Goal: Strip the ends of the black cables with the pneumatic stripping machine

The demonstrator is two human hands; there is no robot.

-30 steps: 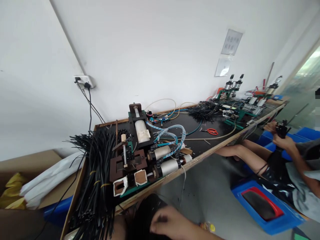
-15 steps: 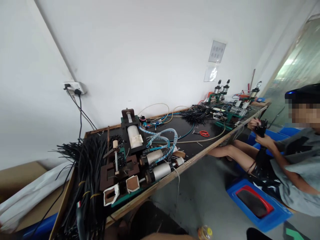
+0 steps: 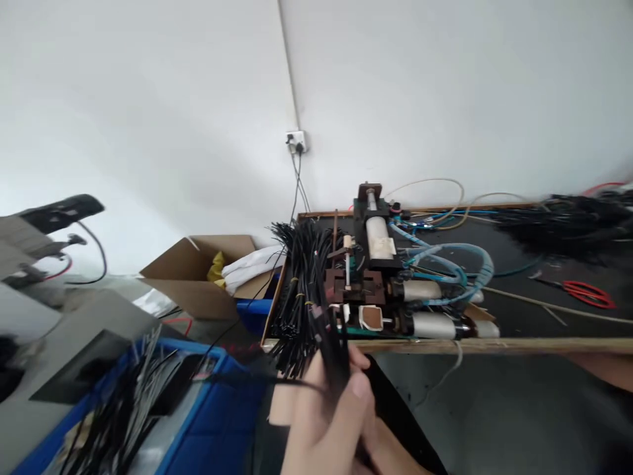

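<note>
Cable bundle (image 3: 301,290) on workbench (image 3: 494,345) left end, pneumatic jig (image 3: 390,290) right of it, scissors (image 3: 588,293) far right; cardboard box (image 3: 198,277) left, bin (image 3: 208,422) near left.

Your left hand (image 3: 329,415) is bare: no glove, no ring, no sleeve showing at the wrist. Beneath it your right hand (image 3: 395,455) shows only in part, bare too, its edges blurred and cut off by the frame
</note>
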